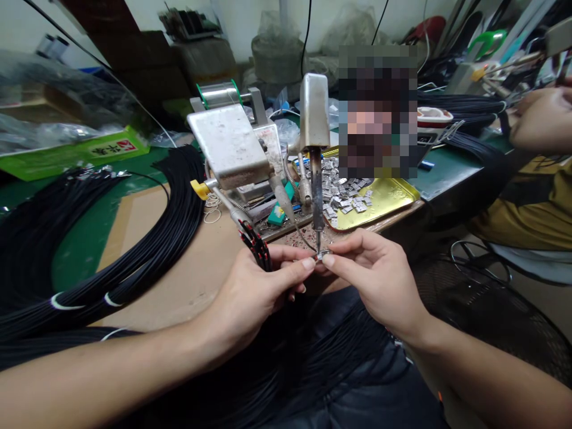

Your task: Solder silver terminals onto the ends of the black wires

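My left hand (263, 286) is closed around several black cables (255, 243), whose red-and-silver wire tips stick up past the fingers. Its thumb and forefinger pinch at one cable end. Between the thumb and forefinger of my right hand (379, 277) is a small metal connector (325, 254), meeting that cable end. The upright soldering iron (317, 190) points down with its tip at the connector. A thin solder feed tube (286, 199) slants to the same spot. Fingertips partly hide the joint, so I cannot tell whether the wire is attached.
A yellow tray (393, 199) of loose metal connectors (342, 190) lies behind the iron. The solder spool (218, 94) sits on the metal machine (227, 143). Cable bundles (179, 208) lie at left on cardboard (147, 274). A person's hand (543, 119) is at far right.
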Demonstrator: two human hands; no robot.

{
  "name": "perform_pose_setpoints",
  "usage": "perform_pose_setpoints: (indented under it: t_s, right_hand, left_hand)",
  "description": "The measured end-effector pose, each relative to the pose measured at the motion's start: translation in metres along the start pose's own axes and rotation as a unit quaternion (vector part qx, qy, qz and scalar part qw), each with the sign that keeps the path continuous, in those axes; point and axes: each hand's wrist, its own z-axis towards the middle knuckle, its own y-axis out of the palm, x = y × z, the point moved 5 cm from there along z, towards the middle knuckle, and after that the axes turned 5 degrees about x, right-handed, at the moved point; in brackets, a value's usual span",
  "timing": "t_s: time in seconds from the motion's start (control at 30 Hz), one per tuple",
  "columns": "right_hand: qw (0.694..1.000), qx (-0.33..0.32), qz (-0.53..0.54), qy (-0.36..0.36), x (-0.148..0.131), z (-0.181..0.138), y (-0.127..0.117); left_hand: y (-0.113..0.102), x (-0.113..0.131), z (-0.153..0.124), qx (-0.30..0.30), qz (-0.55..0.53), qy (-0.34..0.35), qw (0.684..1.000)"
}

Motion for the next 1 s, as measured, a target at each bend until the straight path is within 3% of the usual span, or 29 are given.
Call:
perform_pose_setpoints:
  t_s: [0.87, 1.0]
  right_hand:
    - [1.000, -0.009, -0.003, 0.018, -0.0020, 0.0015, 0.0000]
    - [0.997, -0.035, -0.072, 0.000, -0.0075, 0.0029, 0.0001]
  left_hand:
    - [-0.0015, -0.0017, 0.0016, 0.008, 0.032, -0.009, 0.999]
    - [0.0009, -0.0007, 0.0012, -0.011, 0.055, 0.004, 0.998]
